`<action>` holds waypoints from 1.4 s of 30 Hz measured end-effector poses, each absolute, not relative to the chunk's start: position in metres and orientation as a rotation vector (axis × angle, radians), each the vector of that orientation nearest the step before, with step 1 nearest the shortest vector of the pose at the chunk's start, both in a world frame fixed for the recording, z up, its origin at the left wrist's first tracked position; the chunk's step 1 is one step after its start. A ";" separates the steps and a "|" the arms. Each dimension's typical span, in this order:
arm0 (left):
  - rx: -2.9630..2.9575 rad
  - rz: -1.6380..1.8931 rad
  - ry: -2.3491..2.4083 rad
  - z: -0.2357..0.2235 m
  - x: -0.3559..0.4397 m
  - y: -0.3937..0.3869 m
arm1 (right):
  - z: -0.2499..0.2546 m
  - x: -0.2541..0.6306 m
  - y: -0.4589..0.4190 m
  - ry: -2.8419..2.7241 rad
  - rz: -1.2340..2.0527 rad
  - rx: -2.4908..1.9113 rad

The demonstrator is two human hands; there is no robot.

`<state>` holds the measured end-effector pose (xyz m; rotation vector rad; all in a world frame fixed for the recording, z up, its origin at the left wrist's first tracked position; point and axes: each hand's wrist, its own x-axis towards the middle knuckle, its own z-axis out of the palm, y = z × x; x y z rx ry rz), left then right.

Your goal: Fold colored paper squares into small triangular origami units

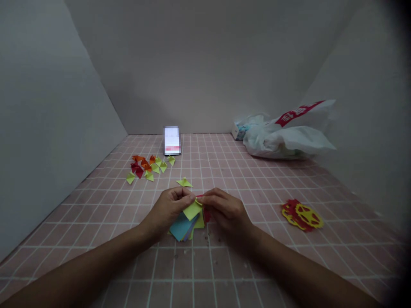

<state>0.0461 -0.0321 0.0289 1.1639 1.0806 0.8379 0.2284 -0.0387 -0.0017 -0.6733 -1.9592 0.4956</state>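
Observation:
Between my two hands is a small yellow sheet of origami paper (192, 211), its upper edge partly folded. My left hand (167, 209) pinches it at the upper left corner. On the other side, my right hand (226, 209) pinches its upper right edge, fingertips close to the left thumb. Beneath lies a fanned stack of coloured paper squares (181, 226), blue on top, with purple, yellow and red showing. Just beyond my fingers sits a folded yellow paper crane (184, 182). My fingers hide part of the fold.
At the left, several orange, red and yellow folded paper cranes (146, 166) lie grouped before an upright phone (172, 140). Red and yellow paper cut-outs (302, 215) rest at the right. A white plastic bag (282, 139) and a tissue box (238, 130) stand at the back right.

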 end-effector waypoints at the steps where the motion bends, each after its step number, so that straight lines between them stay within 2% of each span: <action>1: 1.227 0.868 1.108 0.030 0.046 -0.032 | -0.002 0.228 -0.039 -1.921 0.558 -0.714; 8: 1.666 0.997 1.271 0.030 0.045 -0.035 | 0.007 0.224 -0.040 -1.443 1.347 -0.896; 12: 1.823 0.952 1.259 0.026 0.044 -0.037 | 0.005 0.220 -0.041 -1.371 1.578 -0.890; 27: 1.226 0.802 1.060 0.033 0.042 -0.032 | 0.008 0.219 -0.042 -1.153 1.773 -0.892; 32: 1.336 0.928 0.951 0.030 0.040 -0.030 | 0.005 0.222 -0.039 -0.896 2.030 -0.660; 36: 1.594 0.960 0.839 0.030 0.039 -0.029 | 0.001 0.219 -0.039 -0.891 2.134 -0.620; 39: 1.633 0.939 0.864 0.034 0.039 -0.030 | 0.000 0.218 -0.040 -1.036 2.048 -0.685; 42: 1.451 0.865 0.992 0.036 0.041 -0.031 | 0.001 0.219 -0.040 -1.185 1.724 -0.826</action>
